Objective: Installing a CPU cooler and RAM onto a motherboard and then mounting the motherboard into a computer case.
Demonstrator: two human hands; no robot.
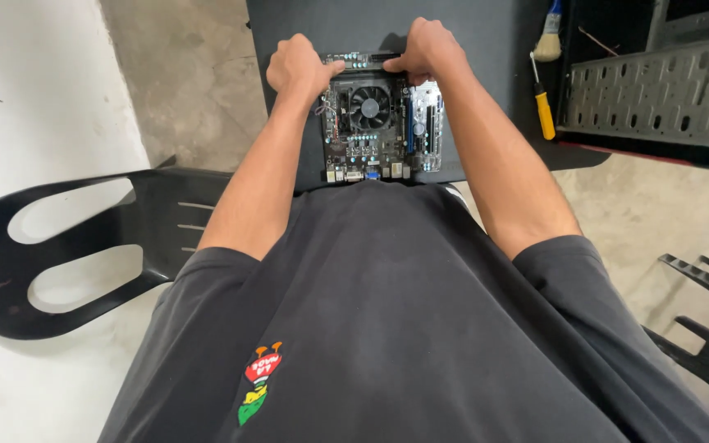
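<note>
Black table (486,33) over concrete floor (182,74) bears a motherboard (379,123).

Both forearms reach forward from the torso, roughly parallel, converging slightly toward the motherboard (375,123). The left hand (297,66) curls at its far left corner, fingers bent (thumb side pressing inward). The right hand (427,51) is fisted over its far right edge.
</note>
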